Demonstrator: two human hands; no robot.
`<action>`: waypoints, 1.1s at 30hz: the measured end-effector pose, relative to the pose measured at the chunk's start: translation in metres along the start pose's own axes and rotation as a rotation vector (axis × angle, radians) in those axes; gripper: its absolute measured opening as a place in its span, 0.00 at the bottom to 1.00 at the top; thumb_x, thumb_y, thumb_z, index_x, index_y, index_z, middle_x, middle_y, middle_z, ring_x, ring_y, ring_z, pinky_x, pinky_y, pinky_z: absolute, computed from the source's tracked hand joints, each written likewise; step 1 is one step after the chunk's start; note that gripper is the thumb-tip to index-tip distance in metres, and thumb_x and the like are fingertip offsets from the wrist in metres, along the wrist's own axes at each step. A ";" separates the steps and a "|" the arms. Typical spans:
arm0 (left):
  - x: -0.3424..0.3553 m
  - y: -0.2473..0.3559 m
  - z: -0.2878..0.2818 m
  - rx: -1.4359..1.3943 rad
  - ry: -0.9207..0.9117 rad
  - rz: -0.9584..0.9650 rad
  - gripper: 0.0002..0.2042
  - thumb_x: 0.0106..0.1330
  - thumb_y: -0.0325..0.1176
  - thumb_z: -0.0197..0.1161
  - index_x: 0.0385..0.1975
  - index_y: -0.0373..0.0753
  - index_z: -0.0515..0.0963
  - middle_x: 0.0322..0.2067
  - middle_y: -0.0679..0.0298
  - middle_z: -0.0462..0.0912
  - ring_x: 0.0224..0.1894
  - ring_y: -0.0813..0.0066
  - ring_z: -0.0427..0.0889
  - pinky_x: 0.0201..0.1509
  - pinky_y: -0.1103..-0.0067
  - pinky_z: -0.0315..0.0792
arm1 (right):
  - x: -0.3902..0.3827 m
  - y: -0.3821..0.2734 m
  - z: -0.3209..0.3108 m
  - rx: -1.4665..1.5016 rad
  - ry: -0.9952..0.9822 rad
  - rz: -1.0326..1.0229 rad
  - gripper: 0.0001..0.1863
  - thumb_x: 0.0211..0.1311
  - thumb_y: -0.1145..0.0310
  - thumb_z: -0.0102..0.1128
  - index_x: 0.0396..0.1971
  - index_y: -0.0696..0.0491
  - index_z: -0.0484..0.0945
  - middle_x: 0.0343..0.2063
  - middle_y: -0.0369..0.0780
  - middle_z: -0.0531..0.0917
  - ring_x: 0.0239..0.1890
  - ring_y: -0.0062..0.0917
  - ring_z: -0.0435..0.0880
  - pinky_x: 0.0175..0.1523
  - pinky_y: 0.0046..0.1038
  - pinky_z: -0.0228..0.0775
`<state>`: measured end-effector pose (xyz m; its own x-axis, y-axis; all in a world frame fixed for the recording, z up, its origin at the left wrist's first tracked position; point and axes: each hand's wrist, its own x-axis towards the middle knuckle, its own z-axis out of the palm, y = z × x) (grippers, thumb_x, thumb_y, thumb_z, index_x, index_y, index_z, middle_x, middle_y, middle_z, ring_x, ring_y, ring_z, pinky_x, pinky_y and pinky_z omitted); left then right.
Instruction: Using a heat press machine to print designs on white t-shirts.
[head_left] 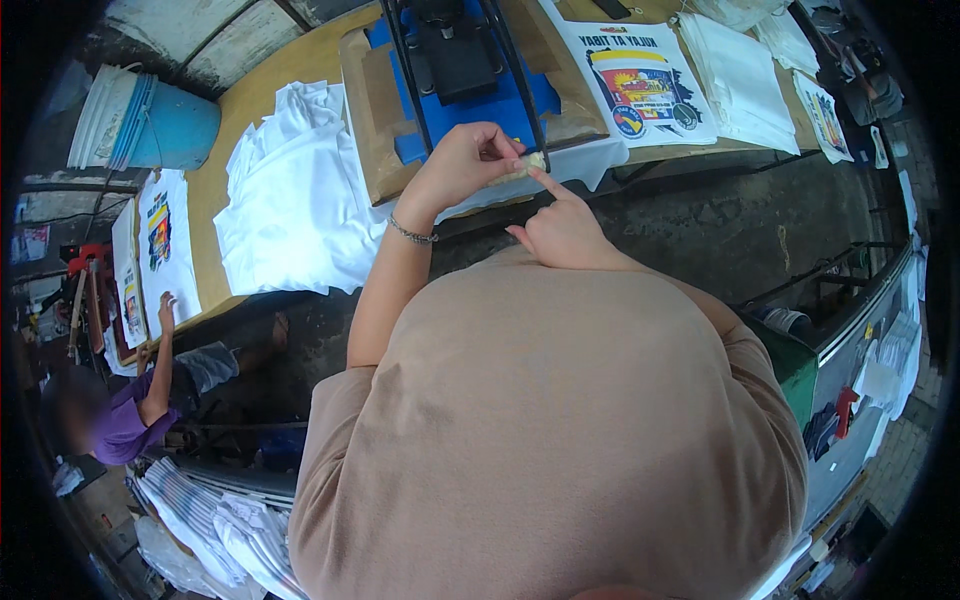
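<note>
In front of my chest, my left hand (468,165) is closed, pinching a small cream-coloured piece (535,161) between thumb and fingers; its exact kind is too small to tell. My right hand (568,228) comes up from below with the index finger stretched out against the piece and the thumb held apart, the other fingers curled. Just beyond both hands stands a black-framed press (452,62) over a blue board (540,92), which rests on brown cardboard (372,160). White cloth hangs at the table's edge behind my fingers.
White fabric (295,190) is heaped left of the press, near blue and white buckets (175,122). A colourfully printed white bag (645,85) and folded white cloths (745,85) lie to the right. A co-worker in purple (135,420) reaches onto printed cloth at the far left.
</note>
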<state>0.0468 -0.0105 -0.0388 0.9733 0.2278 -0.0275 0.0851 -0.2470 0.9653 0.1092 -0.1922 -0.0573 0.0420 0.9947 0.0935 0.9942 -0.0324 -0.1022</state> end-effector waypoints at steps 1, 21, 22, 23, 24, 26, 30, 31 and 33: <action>0.000 0.000 0.000 -0.013 -0.009 0.012 0.06 0.55 0.23 0.66 0.23 0.31 0.75 0.34 0.57 0.81 0.38 0.77 0.80 0.42 0.81 0.73 | 0.000 0.000 0.000 0.002 0.007 0.005 0.26 0.61 0.56 0.51 0.07 0.55 0.79 0.06 0.40 0.75 0.15 0.28 0.78 0.70 0.32 0.44; -0.072 -0.015 0.041 1.250 0.044 0.378 0.32 0.54 0.33 0.57 0.63 0.38 0.59 0.65 0.62 0.58 0.68 0.67 0.55 0.69 0.68 0.51 | -0.003 0.007 -0.005 0.060 0.233 -0.091 0.17 0.52 0.65 0.57 0.06 0.53 0.77 0.07 0.39 0.75 0.16 0.28 0.78 0.64 0.33 0.59; -0.072 -0.023 0.046 1.337 0.096 0.398 0.31 0.56 0.35 0.54 0.63 0.39 0.59 0.65 0.63 0.57 0.68 0.68 0.54 0.70 0.67 0.49 | -0.002 0.008 -0.004 0.058 0.259 -0.087 0.16 0.52 0.66 0.56 0.07 0.51 0.78 0.09 0.38 0.75 0.17 0.28 0.78 0.63 0.34 0.59; -0.072 -0.031 0.051 1.426 0.148 0.415 0.30 0.57 0.38 0.51 0.63 0.40 0.59 0.65 0.64 0.57 0.68 0.70 0.53 0.70 0.66 0.48 | 0.000 0.007 -0.004 0.062 0.257 -0.100 0.16 0.52 0.66 0.56 0.07 0.51 0.78 0.09 0.38 0.75 0.17 0.28 0.78 0.63 0.34 0.59; -0.071 -0.040 0.054 1.522 0.201 0.435 0.29 0.59 0.40 0.47 0.63 0.41 0.59 0.66 0.66 0.55 0.69 0.70 0.50 0.71 0.65 0.44 | 0.001 0.005 -0.005 0.140 0.379 -0.064 0.15 0.51 0.67 0.58 0.06 0.51 0.77 0.08 0.38 0.74 0.16 0.28 0.77 0.61 0.33 0.61; -0.073 -0.036 0.055 1.506 0.188 0.410 0.29 0.60 0.40 0.47 0.63 0.41 0.59 0.66 0.66 0.55 0.69 0.70 0.50 0.71 0.65 0.44 | 0.001 0.006 -0.018 0.231 0.496 -0.028 0.09 0.47 0.70 0.61 0.11 0.52 0.77 0.13 0.37 0.77 0.17 0.28 0.77 0.54 0.33 0.65; -0.076 -0.036 0.053 1.522 0.123 0.376 0.27 0.61 0.40 0.47 0.62 0.41 0.61 0.65 0.64 0.58 0.69 0.67 0.50 0.72 0.63 0.43 | 0.008 0.002 -0.023 0.235 0.565 0.033 0.11 0.52 0.69 0.59 0.36 0.52 0.77 0.36 0.35 0.79 0.36 0.27 0.78 0.50 0.35 0.64; -0.077 -0.038 0.052 1.561 0.071 0.357 0.27 0.61 0.40 0.47 0.62 0.40 0.62 0.64 0.63 0.59 0.69 0.66 0.51 0.72 0.62 0.43 | 0.012 0.000 -0.025 0.238 0.563 0.024 0.11 0.52 0.69 0.59 0.36 0.52 0.77 0.36 0.35 0.79 0.36 0.27 0.78 0.50 0.35 0.64; -0.076 -0.052 0.052 1.528 0.112 0.394 0.26 0.61 0.39 0.47 0.60 0.39 0.63 0.63 0.63 0.61 0.69 0.65 0.50 0.72 0.61 0.42 | 0.020 -0.005 -0.032 0.200 0.469 0.025 0.18 0.53 0.66 0.58 0.45 0.53 0.75 0.43 0.38 0.77 0.45 0.30 0.74 0.53 0.36 0.62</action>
<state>-0.0208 -0.0638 -0.1008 0.9710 -0.0288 0.2372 0.0340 -0.9659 -0.2567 0.1085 -0.1754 -0.0231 0.1508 0.8415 0.5187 0.9559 0.0096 -0.2934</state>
